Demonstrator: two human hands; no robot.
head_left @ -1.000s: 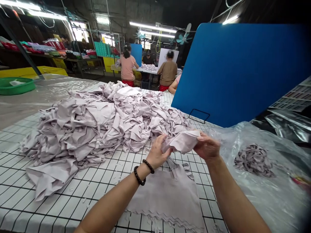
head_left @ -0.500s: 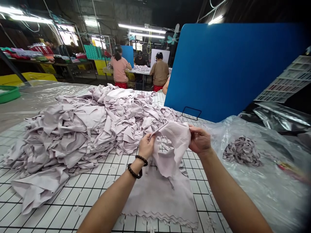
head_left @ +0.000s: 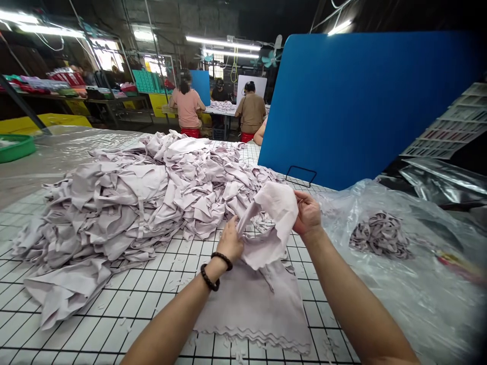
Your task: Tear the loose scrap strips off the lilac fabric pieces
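Note:
A pale mauve cloth piece [head_left: 280, 203] hangs between my two hands, its fabric curved round an opening in the middle. My left hand [head_left: 230, 240], with dark beaded bracelets [head_left: 211, 269] at the wrist, has closed fingers at the cloth's left edge; the fingertips are partly hidden. On the right edge, my right hand [head_left: 307, 214] pinches the cloth between thumb and fingers. Below lies a flat stack of similar cloth pieces [head_left: 254, 306] with wavy front edges. A large heap of the same cloth [head_left: 133, 203] rises to the left.
A blue board [head_left: 342, 106] stands in a black wire stand [head_left: 300, 175] behind my right hand. Clear plastic sheeting [head_left: 342, 238] covers the right side, with a bundle of cloth strips [head_left: 380, 235]. Small scraps dot the grid-lined table [head_left: 140, 314]. Several people sit farther back.
The cloth's top has risen slightly and its opening has tilted and widened. My left hand has turned and shifted a little lower; my right hand has moved slightly left and up.

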